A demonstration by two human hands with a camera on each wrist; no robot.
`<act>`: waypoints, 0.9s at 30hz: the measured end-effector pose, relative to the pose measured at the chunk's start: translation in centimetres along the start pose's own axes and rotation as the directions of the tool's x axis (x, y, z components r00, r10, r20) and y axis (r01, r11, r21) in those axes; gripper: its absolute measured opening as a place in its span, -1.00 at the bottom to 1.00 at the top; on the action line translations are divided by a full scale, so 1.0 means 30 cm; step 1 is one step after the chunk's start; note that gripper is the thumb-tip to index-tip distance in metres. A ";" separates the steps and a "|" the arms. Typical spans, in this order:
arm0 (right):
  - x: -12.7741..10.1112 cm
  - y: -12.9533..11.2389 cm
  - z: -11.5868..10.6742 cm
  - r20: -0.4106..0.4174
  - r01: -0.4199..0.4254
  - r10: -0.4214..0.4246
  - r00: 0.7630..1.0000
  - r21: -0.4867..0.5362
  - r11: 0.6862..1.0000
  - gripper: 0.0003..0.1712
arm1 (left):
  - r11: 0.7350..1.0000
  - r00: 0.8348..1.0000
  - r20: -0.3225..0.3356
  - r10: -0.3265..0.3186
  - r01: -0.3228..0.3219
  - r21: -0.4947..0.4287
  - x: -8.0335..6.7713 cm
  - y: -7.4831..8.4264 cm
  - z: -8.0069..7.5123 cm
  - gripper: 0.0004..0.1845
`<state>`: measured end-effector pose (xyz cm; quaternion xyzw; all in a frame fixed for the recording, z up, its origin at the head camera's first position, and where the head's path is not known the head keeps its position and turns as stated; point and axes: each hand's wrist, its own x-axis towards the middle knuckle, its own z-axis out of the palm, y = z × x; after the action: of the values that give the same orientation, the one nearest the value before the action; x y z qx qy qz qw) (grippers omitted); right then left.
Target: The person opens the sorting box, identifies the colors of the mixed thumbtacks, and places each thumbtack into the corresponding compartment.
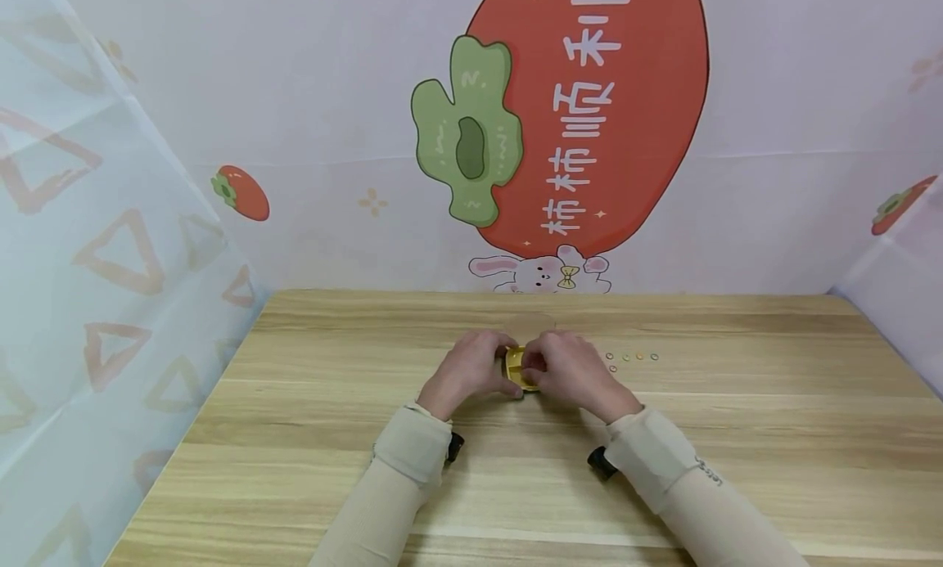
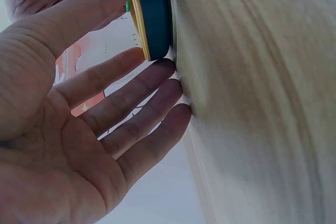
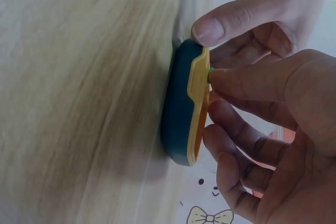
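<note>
A small box [image 1: 513,372], dark teal outside with a yellow inside and rim, stands on the table between the hands. My left hand [image 1: 471,366] holds its left side, thumb at the near end and index finger at the far end; the other fingers reach along the table in the left wrist view. My right hand [image 1: 570,369] is over the box's right part. Its thumb and index finger pinch a small green piece [image 3: 211,75] at the yellow rim, mostly hidden by the fingertips. The right hand's remaining fingers curl loosely beside the box.
Several small thin rings [image 1: 626,357] lie on the wooden table [image 1: 331,469] just right of the right hand. A faint round shape [image 1: 532,325] shows behind the hands, too blurred to identify. A printed cloth [image 1: 331,101] hangs at the table's back edge.
</note>
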<state>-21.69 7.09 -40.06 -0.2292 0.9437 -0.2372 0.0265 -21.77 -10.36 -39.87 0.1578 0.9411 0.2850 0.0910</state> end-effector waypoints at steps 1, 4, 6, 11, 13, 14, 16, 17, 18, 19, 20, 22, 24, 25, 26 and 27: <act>0.001 -0.001 0.001 0.000 -0.001 0.001 1.000 0.001 1.000 -0.89 | 1.000 1.000 0.000 0.001 -0.001 -0.001 0.000 0.000 0.000 -0.34; 0.003 -0.004 0.004 -0.002 0.005 -0.004 1.000 0.004 1.000 -0.89 | 1.000 1.000 -0.001 0.005 -0.005 -0.002 0.000 0.000 -0.001 -0.34; 0.003 -0.004 0.006 -0.003 0.007 -0.007 1.000 0.005 1.000 -0.89 | 1.000 1.000 0.000 0.004 -0.004 -0.003 -0.001 0.001 -0.002 -0.34; 0.005 -0.002 0.009 0.000 0.005 -0.005 1.000 0.001 1.000 -0.89 | 1.000 1.000 0.002 -0.004 0.004 -0.002 -0.002 0.002 -0.002 -0.33; 0.007 -0.002 0.010 0.004 0.002 -0.002 1.000 0.002 1.000 -0.89 | 1.000 1.000 0.001 -0.003 0.003 0.000 -0.002 0.003 -0.002 -0.33; 0.008 -0.003 0.010 0.005 0.000 -0.001 1.000 0.003 1.000 -0.89 | 1.000 1.000 0.000 -0.002 0.002 0.000 -0.003 0.003 -0.002 -0.33; 0.009 -0.003 0.011 0.009 -0.001 0.001 1.000 0.001 1.000 -0.89 | 1.000 1.000 0.000 0.000 0.000 -0.001 -0.002 0.002 -0.001 -0.33; 0.010 -0.003 0.012 0.009 0.000 0.000 1.000 0.001 1.000 -0.89 | 1.000 1.000 0.000 0.002 -0.002 -0.001 -0.001 0.002 -0.001 -0.33; 0.011 -0.002 0.012 0.009 0.001 -0.001 1.000 0.001 1.000 -0.90 | 1.000 1.000 0.000 0.002 -0.002 -0.001 -0.001 0.002 0.000 -0.33; 0.011 -0.002 0.013 0.009 0.002 -0.002 1.000 0.000 1.000 -0.90 | 1.000 1.000 0.000 0.003 -0.003 -0.001 -0.001 0.001 0.000 -0.33; 0.011 -0.002 0.013 0.008 0.003 -0.003 1.000 -0.001 1.000 -0.90 | 1.000 1.000 0.000 0.005 -0.005 0.001 0.000 0.001 0.001 -0.33; 0.011 -0.002 0.014 0.006 0.003 -0.003 1.000 0.001 1.000 -0.91 | 1.000 1.000 0.000 0.006 -0.006 0.003 0.000 0.001 0.001 -0.33; 0.010 -0.002 0.014 0.003 0.001 -0.001 1.000 0.001 1.000 -0.91 | 1.000 1.000 -0.001 0.008 -0.008 0.004 0.000 0.000 0.001 -0.33; 0.010 -0.002 0.015 0.002 0.001 -0.001 1.000 0.001 1.000 -0.91 | 1.000 1.000 -0.001 0.010 -0.010 0.004 0.000 0.000 0.002 -0.33; 0.010 -0.002 0.015 0.001 0.001 -0.001 1.000 0.001 1.000 -0.91 | 1.000 1.000 -0.001 0.010 -0.010 0.003 0.000 0.000 0.001 -0.34; 0.009 -0.001 0.015 0.000 0.000 0.000 1.000 0.001 1.000 -0.91 | 1.000 1.000 -0.001 0.011 -0.011 0.001 0.000 0.000 0.001 -0.34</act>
<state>-21.85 6.74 -40.42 -0.2294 0.9435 -0.2376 0.0266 -21.76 -10.33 -39.88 0.1628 0.9404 0.2849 0.0891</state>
